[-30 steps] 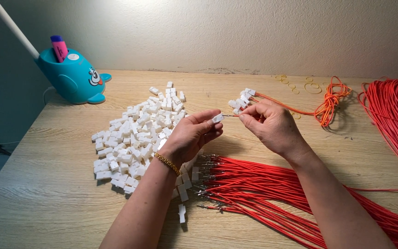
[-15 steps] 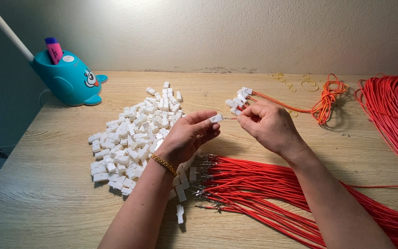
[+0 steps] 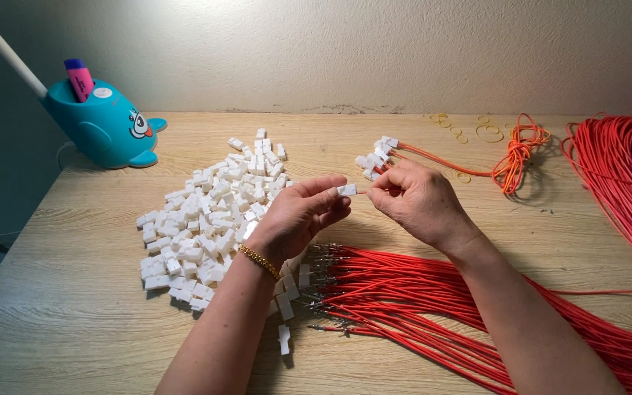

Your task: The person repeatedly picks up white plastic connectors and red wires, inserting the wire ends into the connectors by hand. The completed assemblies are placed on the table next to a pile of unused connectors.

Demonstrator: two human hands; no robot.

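Barely shifted, left hand (image 3: 298, 216) pinching small white plastic connector (image 3: 346, 190), right hand (image 3: 418, 201) gripping thin red wire's end, white connector pile (image 3: 210, 216) at nine o'clock

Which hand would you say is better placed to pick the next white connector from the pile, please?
Left, probably. The left hand sits directly beside the pile of white connectors, though it pinches a white connector now. The right hand is farther off, nearer the red wires.

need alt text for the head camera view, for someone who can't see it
Over a wooden table, a person's left hand pinches a small white connector while the right hand meets it. A pile of white connectors lies left, red wires lie below, and a blue desk lamp base stands behind.
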